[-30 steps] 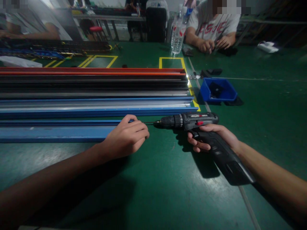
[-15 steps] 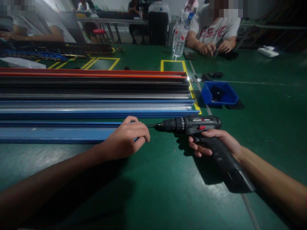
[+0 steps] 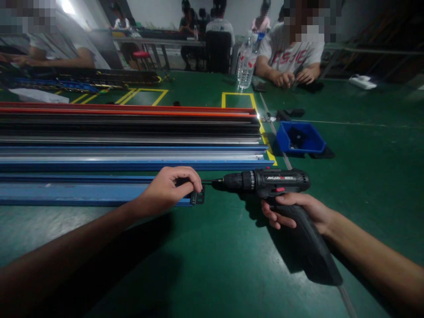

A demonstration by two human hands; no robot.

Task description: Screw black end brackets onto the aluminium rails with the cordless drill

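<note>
My right hand [image 3: 298,212] is wrapped round the handle of a black cordless drill [image 3: 265,182], which lies level and points left. A long thin bit [image 3: 208,181] reaches from its chuck to my left hand [image 3: 175,187]. The left fingers are curled and pinched over a black slotted end bracket [image 3: 199,195] at the right end of a blue metal profile [image 3: 99,193]. The bit's tip meets the bracket area behind my fingertips, so what it touches is hidden.
Behind lie several long profiles, among them an orange one [image 3: 165,111] and another blue one [image 3: 132,166]. A blue bin [image 3: 300,143] with dark parts stands at the right. Plastic bottles [image 3: 245,66] are further back, near a co-worker's hands [image 3: 294,78] across the green table [image 3: 232,265].
My left hand has shifted slightly left and its fingers have turned, uncovering the black bracket. My right hand still holds the drill, its handle tilted a little steeper. The whole view has tipped upward.
</note>
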